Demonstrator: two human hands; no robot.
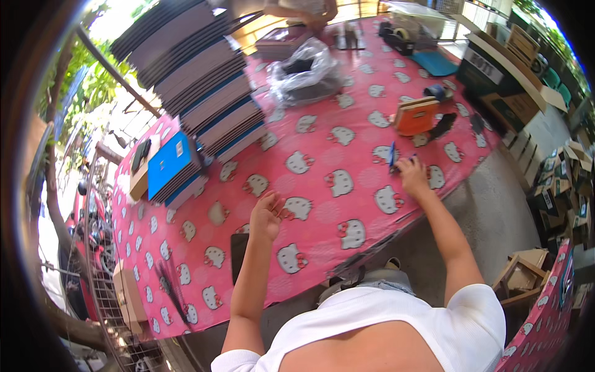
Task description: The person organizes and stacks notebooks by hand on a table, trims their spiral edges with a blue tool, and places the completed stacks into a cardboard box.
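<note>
My right hand (414, 176) reaches out over the pink patterned tablecloth (322, 242), its fingers closed at a slim blue object (392, 155). Whether that is a pen or some other tool I cannot make out. Nearer the middle, my left hand (266, 215) is raised a little over the cloth with its fingers curled in, and nothing shows in them. A dark flat rectangle, like a phone (238, 257), lies partly behind my left forearm. Beyond my right hand an orange block-shaped item (416, 116) stands on the cloth.
A tall stack of dark-edged books or folders (204, 80) rises at the back left, with a shorter blue-topped stack (170, 164) beside it. Further back are a clear plastic bag (305, 74), a tape dispenser (396, 38) and another person's hands (313, 20). Cardboard boxes (505, 80) stand right.
</note>
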